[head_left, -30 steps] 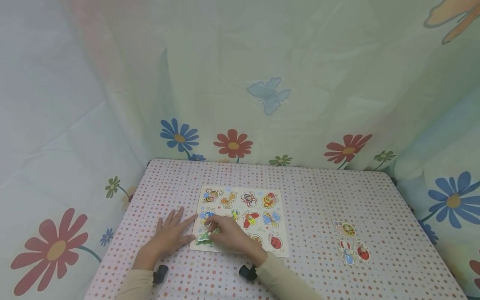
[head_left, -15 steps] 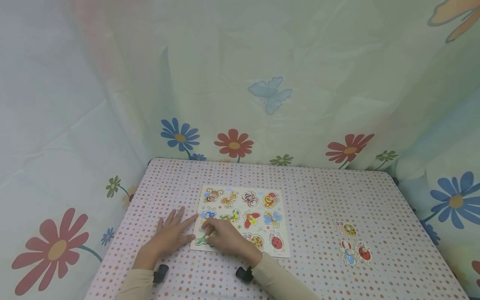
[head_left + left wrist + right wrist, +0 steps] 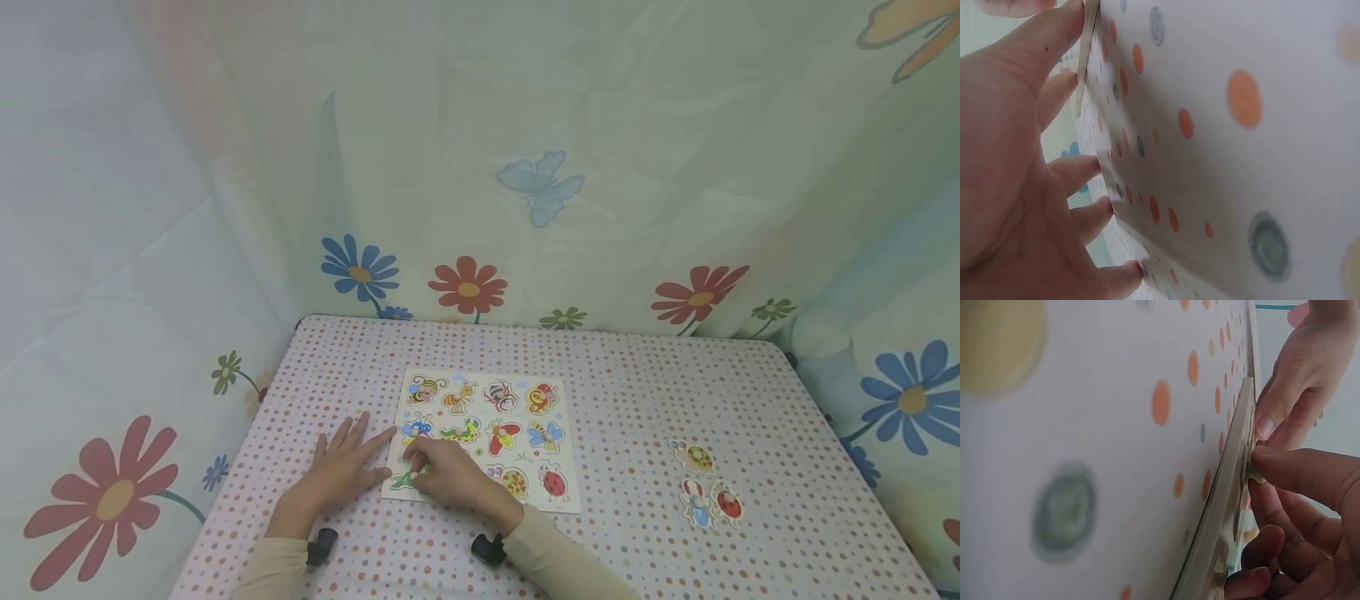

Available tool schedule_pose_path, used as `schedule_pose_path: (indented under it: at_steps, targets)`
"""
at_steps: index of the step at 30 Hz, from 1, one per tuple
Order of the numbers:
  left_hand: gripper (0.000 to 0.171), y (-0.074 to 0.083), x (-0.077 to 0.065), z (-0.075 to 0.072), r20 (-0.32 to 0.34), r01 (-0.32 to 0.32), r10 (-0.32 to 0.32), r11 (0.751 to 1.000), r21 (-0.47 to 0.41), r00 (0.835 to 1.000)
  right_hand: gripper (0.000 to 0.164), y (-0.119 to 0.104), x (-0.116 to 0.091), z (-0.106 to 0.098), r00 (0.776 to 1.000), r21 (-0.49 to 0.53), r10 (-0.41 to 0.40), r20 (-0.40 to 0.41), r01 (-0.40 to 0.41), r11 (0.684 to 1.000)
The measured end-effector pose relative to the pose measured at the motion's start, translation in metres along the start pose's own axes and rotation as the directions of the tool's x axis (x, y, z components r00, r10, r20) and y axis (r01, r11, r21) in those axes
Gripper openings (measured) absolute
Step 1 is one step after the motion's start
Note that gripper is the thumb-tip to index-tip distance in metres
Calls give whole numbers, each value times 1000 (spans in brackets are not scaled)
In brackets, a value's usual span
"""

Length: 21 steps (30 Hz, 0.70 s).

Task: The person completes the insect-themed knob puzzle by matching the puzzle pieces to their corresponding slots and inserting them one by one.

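Note:
A wooden peg puzzle board with several insect pieces lies on the dotted tablecloth. In its near left corner sits a green insect puzzle piece, partly covered by my right hand. My right thumb and forefinger pinch the small knob on that piece, close against the board in the right wrist view. My left hand rests with fingers spread on the cloth beside the board. Its thumb and forefinger touch the board's left edge, and the other fingertips press on the cloth.
To the right of the board lie three loose pieces: a snail, a blue and red beetle and a ladybird. A flowered curtain hangs behind and beside the table.
The green piece has gone from slightly tilted to flat in the board. My right hand has shifted slightly down, uncovering the caterpillar piece. The left hand has stayed in place.

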<state>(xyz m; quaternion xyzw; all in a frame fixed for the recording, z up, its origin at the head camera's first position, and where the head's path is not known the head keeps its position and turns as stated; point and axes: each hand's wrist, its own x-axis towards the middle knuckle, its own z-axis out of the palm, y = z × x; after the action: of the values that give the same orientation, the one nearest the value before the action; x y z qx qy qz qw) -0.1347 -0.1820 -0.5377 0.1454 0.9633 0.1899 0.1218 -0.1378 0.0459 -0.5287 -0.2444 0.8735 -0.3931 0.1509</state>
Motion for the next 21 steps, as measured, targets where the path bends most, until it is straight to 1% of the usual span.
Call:
schedule_pose_path:
  at_steps: [7,16,21]
  targets:
    - [66,0,0,0,-1,-6,6,1000,-2,1000,30,-2,0,0,1000,-17,13,2,-13,1000]
    - [66,-2,0,1,1,-9,9,1000,-11,1000,30,-2,0,0,1000,-22,6,-6,-6,1000]
    - [66,-3,1,2,0,-1,1,1000,-10,1000,32,-1,-3,-4,1000,2,23,-12,-23,1000]
